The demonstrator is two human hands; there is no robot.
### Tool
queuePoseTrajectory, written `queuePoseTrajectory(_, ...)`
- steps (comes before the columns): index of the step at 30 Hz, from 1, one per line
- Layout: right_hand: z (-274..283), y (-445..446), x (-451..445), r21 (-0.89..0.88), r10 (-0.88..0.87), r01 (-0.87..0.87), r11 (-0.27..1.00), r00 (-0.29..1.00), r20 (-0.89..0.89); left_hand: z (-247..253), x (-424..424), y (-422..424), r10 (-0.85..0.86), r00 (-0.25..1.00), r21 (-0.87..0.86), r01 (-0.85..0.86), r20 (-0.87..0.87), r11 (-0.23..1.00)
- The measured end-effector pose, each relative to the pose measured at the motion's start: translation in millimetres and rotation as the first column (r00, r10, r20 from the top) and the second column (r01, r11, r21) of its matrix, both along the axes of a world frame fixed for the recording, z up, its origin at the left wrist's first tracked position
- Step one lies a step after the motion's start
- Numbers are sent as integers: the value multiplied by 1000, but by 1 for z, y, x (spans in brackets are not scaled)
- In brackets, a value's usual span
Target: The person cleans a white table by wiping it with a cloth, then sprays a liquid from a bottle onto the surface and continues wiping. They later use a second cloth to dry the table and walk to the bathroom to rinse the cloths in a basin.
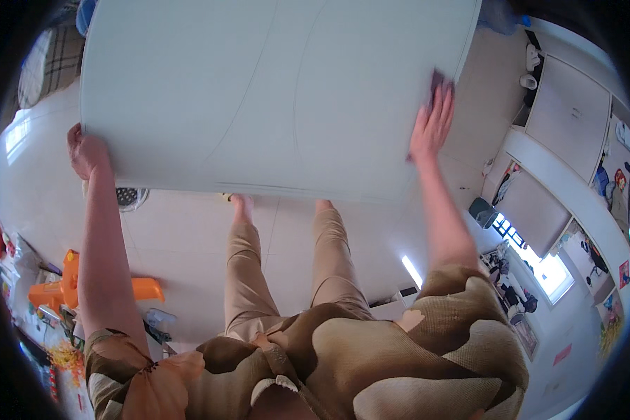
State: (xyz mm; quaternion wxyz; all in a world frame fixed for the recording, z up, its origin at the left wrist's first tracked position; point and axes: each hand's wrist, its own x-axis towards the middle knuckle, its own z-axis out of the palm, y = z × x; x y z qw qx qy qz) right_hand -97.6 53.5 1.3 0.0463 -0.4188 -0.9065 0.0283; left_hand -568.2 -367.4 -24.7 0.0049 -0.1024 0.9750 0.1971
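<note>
A large pale grey-white panel (199,94) with a few thin dark curved lines on it spans the upper middle, before my body; its upper end runs out of the picture. My left hand (87,149) grips its left edge near the lower left corner, fingers curled round the rim. Close to the right edge, my right hand (434,123) presses a dark purplish cloth (437,81) flat against the panel's surface, its fingers stretched upward. The right hand and cloth look slightly blurred.
Below the panel show my legs and a light tiled floor (189,231). An orange plastic object (65,286) stands at the lower left, near a black-and-white dotted item (130,197). A checked cloth-covered piece (58,60) is at upper left; cabinets (567,115) line the right.
</note>
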Motion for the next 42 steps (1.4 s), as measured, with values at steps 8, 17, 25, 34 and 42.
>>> queuePoseTrajectory(8,14,-223,-37,-178,159,-147,973,986,51,12,5,7,0,999,251,-8,33,968)
queuePoseTrajectory(17,15,-321,-230,-259,695,-699,667,708,-121,36,-3,-121,252,967,810,-177,37,558)
queuePoseTrajectory(25,22,-310,-394,-159,866,-896,415,443,-233,21,-8,-57,237,969,829,-75,-71,555)
queuePoseTrajectory(34,-6,-155,-515,106,772,-767,632,614,-163,26,-6,1,38,997,220,-52,69,974)
queuePoseTrajectory(42,-19,-4,-552,203,593,-566,799,797,-114,34,-10,10,73,993,167,-87,90,982)
